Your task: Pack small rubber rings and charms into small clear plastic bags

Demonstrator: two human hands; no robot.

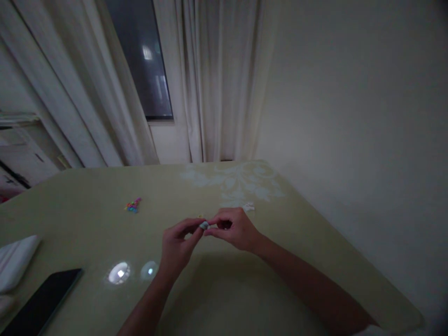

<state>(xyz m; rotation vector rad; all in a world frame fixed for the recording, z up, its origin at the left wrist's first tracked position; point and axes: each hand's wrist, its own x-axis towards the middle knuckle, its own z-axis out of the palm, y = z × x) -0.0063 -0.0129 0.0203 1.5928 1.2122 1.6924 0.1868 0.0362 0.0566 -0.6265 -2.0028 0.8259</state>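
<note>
Over the middle of the table, my left hand (178, 245) pinches a small pale grey-blue piece (204, 225) between thumb and fingertips. It is too small to name. From the other side, my right hand (240, 228) brings its thumb and forefinger together at the same piece, its fingers closed. Whether a second tiny part lies between those fingertips I cannot make out. Just behind the fingertips lies a tiny yellowish bit (200, 216). A small white crumpled scrap (249, 206) rests beyond my right hand.
Several small bright-coloured pieces (133, 205) lie in a heap on the greenish table (105, 233), left of my hands. At lower left are a black flat device (45, 301) and a white object (17, 261). A wall (367, 140) borders the right; curtains (224, 84) hang behind.
</note>
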